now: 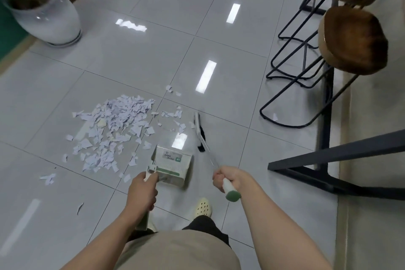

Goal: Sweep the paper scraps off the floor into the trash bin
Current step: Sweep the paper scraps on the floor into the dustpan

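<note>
A heap of white paper scraps [114, 129] lies on the grey tiled floor, left of centre, with loose bits scattered round it. My left hand [142, 190] grips the upright handle of a white dustpan [173, 165], which stands just right of the heap. My right hand [228, 178] grips the white, green-capped handle of a broom. The broom head [199, 132] is on the floor beyond the dustpan, right of a few stray scraps [173, 114]. No trash bin is in view.
A large white plant pot [47, 15] stands at the back left. Black wire-framed stools with brown seats [350, 41] line the right side, with one scrap [275, 117] under the nearest. A dark table frame [328, 160] sits near right. My foot in a yellow clog [203, 206] is behind the dustpan.
</note>
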